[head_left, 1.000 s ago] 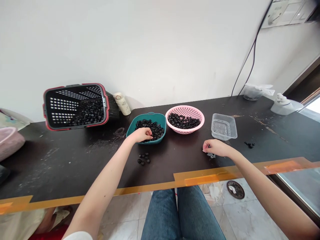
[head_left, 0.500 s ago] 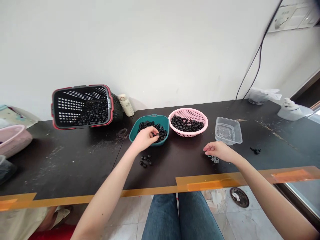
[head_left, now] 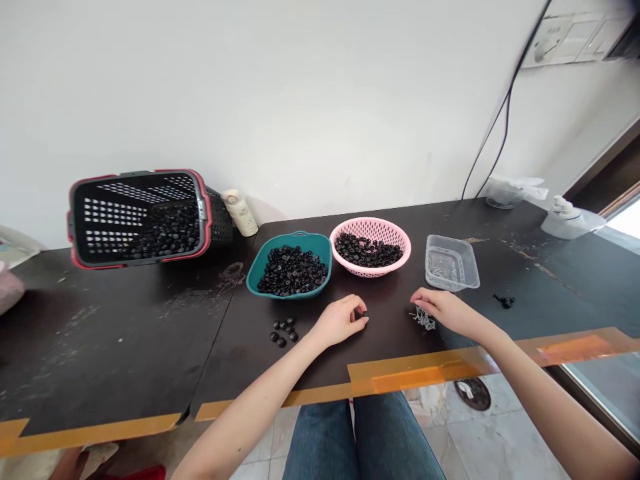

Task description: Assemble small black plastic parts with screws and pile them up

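Note:
My left hand [head_left: 341,321] hovers over the black table [head_left: 150,333], fingers pinched round a small black ring part [head_left: 362,313]. Behind it stands a teal bowl [head_left: 261,267] full of the same black parts. My right hand [head_left: 443,309] rests on the table beside a small heap of metal screws [head_left: 424,319], fingers curled over them; what it holds I cannot make out. A small cluster of black parts [head_left: 283,331] lies loose on the table left of my left hand.
A pink colander [head_left: 396,254] with black parts and a clear plastic tray [head_left: 451,268] stand behind my hands. A dark basket with red rim [head_left: 137,217] lies tipped at back left. A spray bottle [head_left: 565,215] and a plastic bag [head_left: 510,189] sit far right. Orange tape [head_left: 415,370] edges the table.
My left hand has left the teal bowl and come toward me and to the right with a black part pinched in it. My right hand stays by the screws.

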`<move>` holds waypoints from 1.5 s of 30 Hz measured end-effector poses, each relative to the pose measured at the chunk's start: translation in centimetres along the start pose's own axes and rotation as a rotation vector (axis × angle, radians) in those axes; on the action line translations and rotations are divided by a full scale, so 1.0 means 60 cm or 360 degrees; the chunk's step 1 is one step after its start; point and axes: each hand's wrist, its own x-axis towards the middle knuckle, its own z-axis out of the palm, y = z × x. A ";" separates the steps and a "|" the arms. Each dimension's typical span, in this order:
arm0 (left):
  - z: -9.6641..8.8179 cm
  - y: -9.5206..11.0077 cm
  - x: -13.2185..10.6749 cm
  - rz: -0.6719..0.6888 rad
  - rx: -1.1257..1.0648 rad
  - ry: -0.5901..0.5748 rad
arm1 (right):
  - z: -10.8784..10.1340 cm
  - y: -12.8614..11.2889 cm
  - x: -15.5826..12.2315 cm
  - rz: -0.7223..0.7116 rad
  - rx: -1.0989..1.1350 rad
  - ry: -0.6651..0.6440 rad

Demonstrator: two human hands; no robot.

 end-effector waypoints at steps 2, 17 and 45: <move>0.008 -0.010 0.001 -0.0017 -0.0051 0.0085 | -0.001 -0.002 -0.002 0.0039 0.0136 0.0015; 0.014 -0.029 -0.008 -0.0284 -0.0176 0.0384 | 0.103 -0.146 0.120 -0.0450 0.0786 -0.0007; 0.015 -0.029 0.001 -0.0669 -0.1571 0.0612 | 0.152 -0.135 0.118 -0.0195 0.1479 0.0239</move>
